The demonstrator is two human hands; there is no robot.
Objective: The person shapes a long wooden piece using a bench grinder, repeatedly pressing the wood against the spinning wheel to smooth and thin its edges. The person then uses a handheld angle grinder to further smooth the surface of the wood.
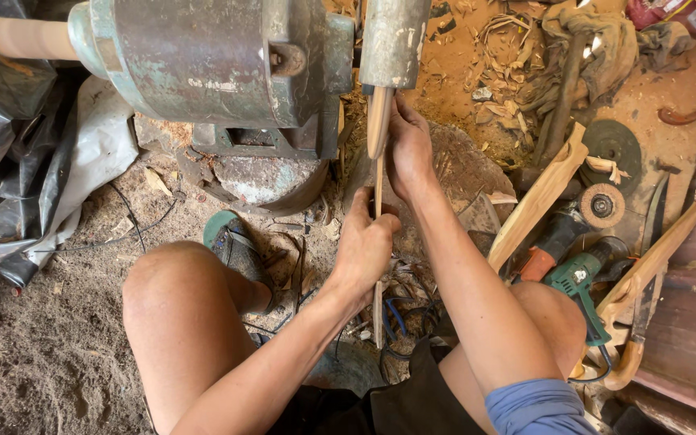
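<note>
1. In the upper left of the frame a grey-green motor [211, 60] sits on the sawdust-covered floor [34, 354], with black plastic sheeting [10, 161] beside it.
2. Left of centre, the left hand [364, 246] has its grip closed around the lower part of a thin wooden strip [378, 173].
3. The strip stands roughly vertical in the centre of the frame, its upper end touching the grey sanding drum [394, 40] at the top centre.
4. The right hand [408, 149] pinches the strip higher up, just below the drum.
5. In the right half lie two carved wooden pieces [537, 197], [658, 254], a green angle grinder [577, 286] between them, and loose abrasive discs [602, 205] above it.
</note>
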